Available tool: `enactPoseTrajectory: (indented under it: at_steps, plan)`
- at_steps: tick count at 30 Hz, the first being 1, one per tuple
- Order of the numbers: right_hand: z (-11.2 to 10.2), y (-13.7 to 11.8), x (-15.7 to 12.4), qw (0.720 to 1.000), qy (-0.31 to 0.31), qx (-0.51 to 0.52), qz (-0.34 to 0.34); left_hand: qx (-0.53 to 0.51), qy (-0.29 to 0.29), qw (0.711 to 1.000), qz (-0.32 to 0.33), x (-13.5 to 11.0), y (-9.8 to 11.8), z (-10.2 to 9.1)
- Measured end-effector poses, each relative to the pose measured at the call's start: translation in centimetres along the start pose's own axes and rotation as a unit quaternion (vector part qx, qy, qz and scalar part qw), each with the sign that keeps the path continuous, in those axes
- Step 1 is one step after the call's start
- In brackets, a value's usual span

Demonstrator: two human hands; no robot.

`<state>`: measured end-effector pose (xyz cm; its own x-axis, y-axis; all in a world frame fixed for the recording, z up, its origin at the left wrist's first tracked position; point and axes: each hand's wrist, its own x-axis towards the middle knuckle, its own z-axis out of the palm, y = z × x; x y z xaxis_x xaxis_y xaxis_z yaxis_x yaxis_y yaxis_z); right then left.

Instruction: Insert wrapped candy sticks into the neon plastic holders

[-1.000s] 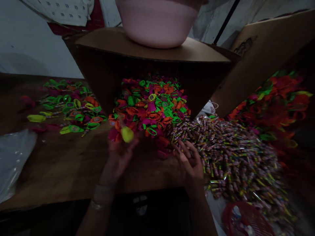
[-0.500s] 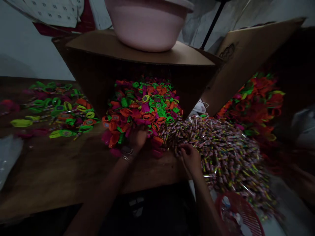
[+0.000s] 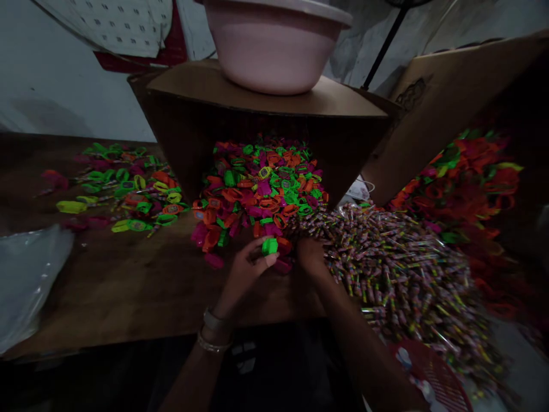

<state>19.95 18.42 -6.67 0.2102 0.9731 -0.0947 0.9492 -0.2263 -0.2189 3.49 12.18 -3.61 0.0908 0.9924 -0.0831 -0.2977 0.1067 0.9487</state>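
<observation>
My left hand (image 3: 249,264) pinches a bright green toy watch (image 3: 270,246) between thumb and fingers, just in front of a heap of coloured toy watches (image 3: 257,194). That heap spills out of a cardboard box (image 3: 266,106) lying on its side. At the left edge of a big pile of thin wrapped candy sticks (image 3: 386,252) is my right hand (image 3: 311,256). Its fingers point down into the sticks and are hidden, so what they hold does not show.
A pink basin (image 3: 274,51) stands on the box. To the left lie more toy watches (image 3: 128,189) and clear plastic bags (image 3: 32,280). Another watch heap (image 3: 467,183) sits at right beside a cardboard flap (image 3: 463,86). A red basket (image 3: 441,372) is low at right.
My left hand has drawn back from the watch heap with a green toy watch in it. My right hand has moved left and forward to the edge of the candy sticks. The view has shifted slightly.
</observation>
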Motion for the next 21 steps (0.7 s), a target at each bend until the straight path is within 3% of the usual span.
enactPoseTrajectory:
  at_steps: [7,12,14,16,19,21]
  plan:
    - [-1.6,-0.2,-1.4,1.0,0.01,0.016,-0.011,-0.03,-0.049,0.997,-0.056,-1.9,1.0,0.4]
    - [-3.9,1.5,-2.8,0.994,0.054,0.092,-0.032,0.035,0.004,0.998,-0.043,-1.8,0.2,-0.1]
    - [-4.7,2.0,-4.0,0.983,0.05,0.171,-0.051,0.035,0.017,0.998,-0.046,-1.8,-0.1,-0.1]
    - [-5.1,2.1,-5.5,0.928,0.025,0.361,-0.092,0.001,0.02,0.997,-0.071,-1.9,-0.4,0.1]
    - [-4.7,1.5,-7.8,0.749,-0.021,0.653,-0.112,-0.068,0.006,0.99,-0.12,-2.3,-0.5,0.5]
    - [-4.1,0.9,-8.9,0.673,-0.027,0.735,-0.081,-0.077,-0.016,0.989,-0.122,-2.5,-0.5,0.6]
